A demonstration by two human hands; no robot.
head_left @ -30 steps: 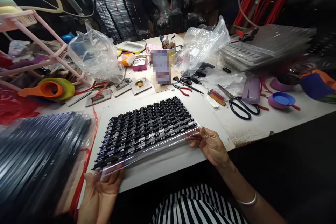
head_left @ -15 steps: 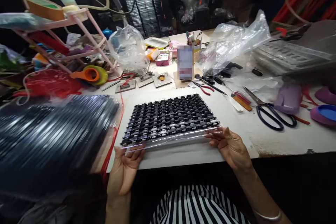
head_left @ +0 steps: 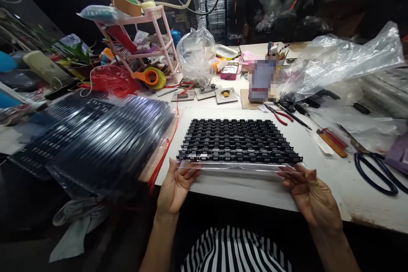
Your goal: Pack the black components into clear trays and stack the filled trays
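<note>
A clear plastic tray filled with rows of small black parts is held over the white table, near its front edge. My left hand grips the tray's near left corner, thumb at the side and fingers underneath. At the near right corner my right hand holds it the same way, with its fingertips partly seen through the plastic. Left of the tray lies a large stack of similar dark trays in clear plastic.
Behind the tray are metal blocks, a phone-like blurred object and red pliers. Large scissors lie at right, beside clear plastic bags. A pink rack stands back left, and a red ribbon runs beside the stack.
The view has turned left, so the scene sits further right and more of the stack shows. The held tray now looks more level, its left end no longer lower, with both hands still on it.
</note>
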